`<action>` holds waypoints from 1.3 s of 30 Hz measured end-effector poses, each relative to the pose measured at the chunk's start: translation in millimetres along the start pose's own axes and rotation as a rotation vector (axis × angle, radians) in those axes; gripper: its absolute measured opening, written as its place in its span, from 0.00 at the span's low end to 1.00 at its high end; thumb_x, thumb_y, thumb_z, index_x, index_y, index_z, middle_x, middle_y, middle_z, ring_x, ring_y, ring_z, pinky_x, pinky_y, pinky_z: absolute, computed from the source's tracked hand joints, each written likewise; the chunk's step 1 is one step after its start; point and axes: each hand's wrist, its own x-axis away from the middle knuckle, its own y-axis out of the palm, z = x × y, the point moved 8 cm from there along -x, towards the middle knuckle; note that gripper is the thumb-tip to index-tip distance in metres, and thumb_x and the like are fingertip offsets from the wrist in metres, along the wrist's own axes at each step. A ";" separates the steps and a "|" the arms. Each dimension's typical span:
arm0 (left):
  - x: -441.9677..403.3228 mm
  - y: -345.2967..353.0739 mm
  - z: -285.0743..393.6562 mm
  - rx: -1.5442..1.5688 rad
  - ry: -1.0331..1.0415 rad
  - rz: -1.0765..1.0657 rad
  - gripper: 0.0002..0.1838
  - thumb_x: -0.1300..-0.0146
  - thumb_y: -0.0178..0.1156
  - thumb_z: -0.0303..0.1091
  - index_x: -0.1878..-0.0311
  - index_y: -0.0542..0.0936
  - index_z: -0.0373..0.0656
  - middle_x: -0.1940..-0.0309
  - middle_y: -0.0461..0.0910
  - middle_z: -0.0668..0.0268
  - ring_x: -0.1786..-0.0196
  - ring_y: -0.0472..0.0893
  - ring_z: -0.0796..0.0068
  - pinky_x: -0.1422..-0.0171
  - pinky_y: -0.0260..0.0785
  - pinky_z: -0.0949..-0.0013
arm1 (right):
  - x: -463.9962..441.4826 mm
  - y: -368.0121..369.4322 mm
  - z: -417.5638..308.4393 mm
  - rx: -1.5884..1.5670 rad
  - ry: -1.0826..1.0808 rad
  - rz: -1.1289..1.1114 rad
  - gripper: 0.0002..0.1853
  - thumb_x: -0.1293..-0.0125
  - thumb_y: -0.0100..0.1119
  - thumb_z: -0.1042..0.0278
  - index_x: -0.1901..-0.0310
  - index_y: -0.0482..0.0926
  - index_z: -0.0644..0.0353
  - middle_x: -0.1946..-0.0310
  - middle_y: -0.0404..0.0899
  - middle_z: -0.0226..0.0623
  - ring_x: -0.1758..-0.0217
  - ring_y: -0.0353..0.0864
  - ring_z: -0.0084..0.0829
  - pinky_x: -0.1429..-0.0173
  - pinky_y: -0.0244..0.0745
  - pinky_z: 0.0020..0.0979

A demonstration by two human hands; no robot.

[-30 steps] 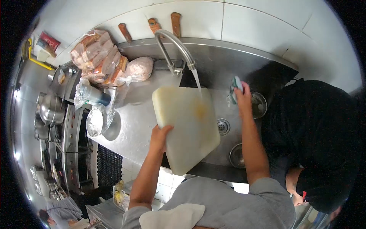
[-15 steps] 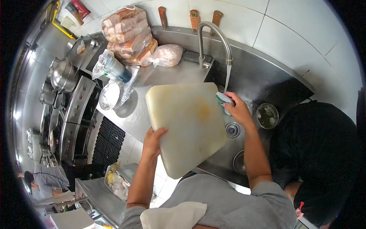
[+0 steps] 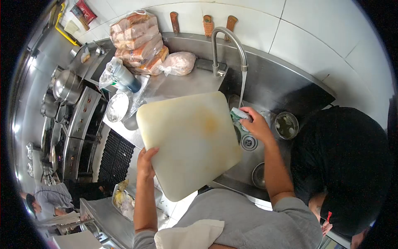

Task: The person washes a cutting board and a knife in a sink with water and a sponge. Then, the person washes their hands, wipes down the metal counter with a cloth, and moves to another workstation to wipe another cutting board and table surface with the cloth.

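Observation:
A thick, off-white cutting board (image 3: 186,145) with a yellow-brown stain is tilted over the sink's left edge. My left hand (image 3: 146,162) grips its left side, thumb on the upper face. In my right hand (image 3: 257,124) is a white and green sponge (image 3: 239,117), held close to the board's right edge. Water runs from the curved faucet (image 3: 229,35) just above and behind that hand. Below it the sink drain (image 3: 249,142) shows.
A bowl with liquid (image 3: 287,125) and a metal bowl (image 3: 259,175) sit in the sink. Bagged bread loaves (image 3: 137,39) stand on the counter (image 3: 170,85). Close on my right is a person in black (image 3: 340,166); another person (image 3: 52,199) stands far left.
The cutting board has shifted left along with my left hand, away from the faucet. My right hand has moved slightly left and down with the sponge.

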 end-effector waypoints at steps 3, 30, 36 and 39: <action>4.7 -10.4 6.5 0.016 0.025 0.001 0.20 0.49 0.54 0.31 0.54 0.70 0.29 0.63 0.76 0.57 0.63 0.77 0.68 0.58 0.70 0.68 | -1.6 -35.5 -9.0 0.070 -0.015 0.087 0.19 0.47 0.56 0.70 0.51 0.70 0.59 0.62 0.75 0.36 0.60 0.74 0.27 0.54 0.68 0.29; -26.8 -66.3 -66.6 0.271 -0.199 -0.139 0.23 0.42 0.50 0.36 0.44 0.64 0.37 0.52 0.72 0.58 0.52 0.74 0.61 0.50 0.70 0.57 | 197.6 -30.2 321.4 0.519 1.094 -0.032 0.27 0.44 0.50 0.53 0.48 0.69 0.64 0.48 0.68 0.50 0.46 0.69 0.45 0.44 0.63 0.37; -27.5 -71.5 -68.0 0.290 -0.198 -0.064 0.23 0.42 0.51 0.36 0.44 0.64 0.37 0.52 0.71 0.57 0.51 0.73 0.60 0.49 0.69 0.56 | 192.7 -45.0 371.1 0.109 1.159 0.455 0.24 0.42 0.51 0.53 0.50 0.71 0.63 0.50 0.71 0.44 0.48 0.71 0.39 0.45 0.65 0.40; -30.3 -78.9 -70.3 0.302 -0.182 -0.057 0.24 0.43 0.51 0.36 0.44 0.63 0.36 0.51 0.71 0.57 0.51 0.73 0.60 0.49 0.69 0.56 | 142.9 -61.2 355.5 -1.018 0.837 0.905 0.22 0.41 0.50 0.50 0.52 0.72 0.58 0.53 0.72 0.37 0.52 0.72 0.36 0.48 0.68 0.40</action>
